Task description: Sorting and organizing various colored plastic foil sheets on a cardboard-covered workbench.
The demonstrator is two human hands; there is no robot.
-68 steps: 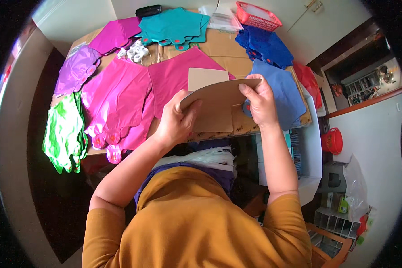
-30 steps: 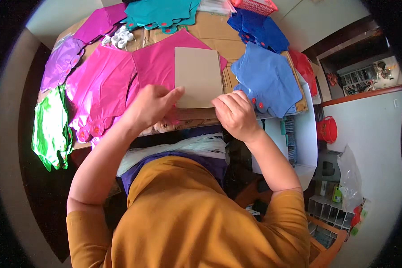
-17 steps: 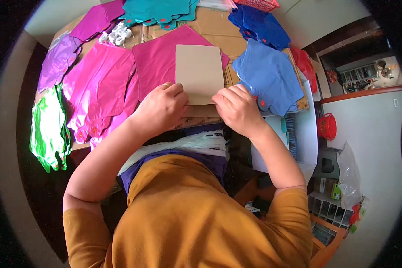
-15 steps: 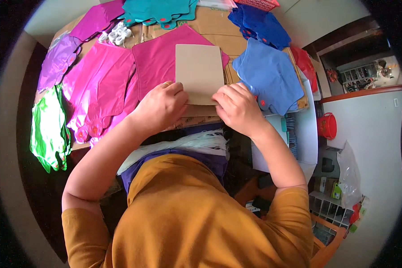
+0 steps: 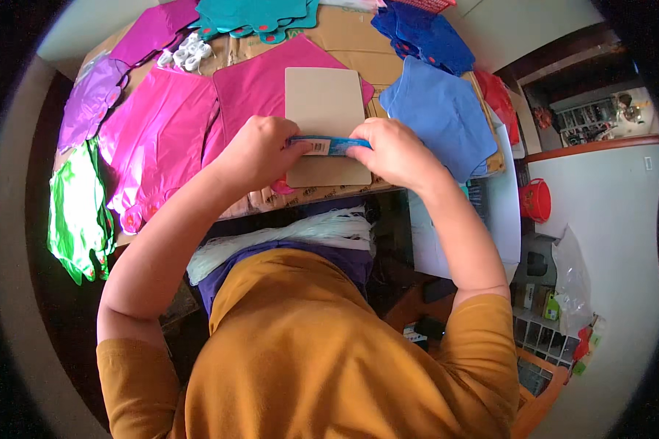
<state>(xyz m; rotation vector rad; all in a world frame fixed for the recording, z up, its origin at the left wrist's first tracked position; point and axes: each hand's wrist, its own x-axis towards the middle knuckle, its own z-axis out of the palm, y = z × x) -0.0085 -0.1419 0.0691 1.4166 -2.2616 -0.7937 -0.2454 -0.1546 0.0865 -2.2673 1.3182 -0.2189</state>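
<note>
A beige card with rounded corners lies at the near edge of the work surface, partly over a magenta flat piece. Across it runs a narrow blue printed strip with a pale barcode patch. My left hand pinches the strip's left end between thumb and fingers. At the other end my right hand grips it the same way, thumb underneath. Both hands rest over the card, and their curled fingers partly hide the strip's ends. Close to my right hand lies a light blue flat piece.
Cardboard covers the table. Shiny pink, green, lilac, teal and dark blue pieces ring the work area. White curled bits sit at back left. Pale strands lie across my lap; a red bucket is at right.
My hands have left the card's near edge and shifted up over it. The blue strip, not visible before, is now stretched between them. More of the card's lower part shows.
</note>
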